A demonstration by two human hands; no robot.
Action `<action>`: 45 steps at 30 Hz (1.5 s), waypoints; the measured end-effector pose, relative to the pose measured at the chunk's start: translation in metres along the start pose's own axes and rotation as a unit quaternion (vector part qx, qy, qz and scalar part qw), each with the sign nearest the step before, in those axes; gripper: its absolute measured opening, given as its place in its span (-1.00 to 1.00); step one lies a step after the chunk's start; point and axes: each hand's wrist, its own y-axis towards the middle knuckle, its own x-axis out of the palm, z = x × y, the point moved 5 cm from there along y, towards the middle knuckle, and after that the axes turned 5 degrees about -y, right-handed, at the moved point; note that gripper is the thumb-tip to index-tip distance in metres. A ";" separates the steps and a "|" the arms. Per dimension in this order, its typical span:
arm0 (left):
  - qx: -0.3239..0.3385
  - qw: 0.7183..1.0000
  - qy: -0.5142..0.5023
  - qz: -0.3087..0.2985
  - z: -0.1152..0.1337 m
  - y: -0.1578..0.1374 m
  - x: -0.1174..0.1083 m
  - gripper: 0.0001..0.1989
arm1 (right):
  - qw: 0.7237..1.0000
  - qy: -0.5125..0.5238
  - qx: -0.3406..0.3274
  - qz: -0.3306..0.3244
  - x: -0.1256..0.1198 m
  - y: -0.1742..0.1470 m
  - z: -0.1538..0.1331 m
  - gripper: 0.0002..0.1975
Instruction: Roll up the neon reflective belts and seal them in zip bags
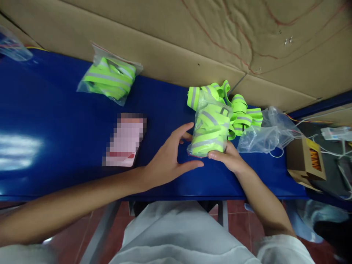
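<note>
My right hand (230,157) grips the lower right corner of a clear plastic bag of neon yellow-green reflective straps (210,128), its thumb on the near face. My left hand (167,157) is just left of that bag, fingers spread and thumb apart, with nothing in it. Behind the held bag lie loose reflective straps (239,106), rolled and looped, with grey stripes. A second bag of reflective straps (110,80) rests at the back left of the blue table (63,146).
A pink-and-white stack, blurred out (125,141), lies left of centre. Crumpled clear plastic bags (271,132) sit right of the loose straps. Further right stand an open cardboard box (305,161) and white cables (339,146). A cardboard-covered wall (154,44) closes off the back.
</note>
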 end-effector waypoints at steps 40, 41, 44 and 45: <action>-0.266 0.936 -0.196 -0.123 -0.013 -0.010 -0.003 -0.42 | 0.972 -0.155 -0.177 0.003 0.014 -0.020 -0.040 -0.81; -0.269 0.934 -0.199 -0.127 -0.012 -0.009 -0.002 -0.40 | 0.979 -0.118 -0.165 -0.014 0.014 -0.019 -0.039 -0.81; -0.250 0.940 -0.208 -0.104 -0.008 -0.007 -0.003 -0.44 | 0.987 -0.047 -0.152 -0.036 0.015 -0.020 -0.038 -0.80; -0.246 0.940 -0.217 -0.090 -0.006 -0.007 -0.003 -0.47 | 0.987 -0.036 -0.152 -0.034 0.015 -0.020 -0.037 -0.80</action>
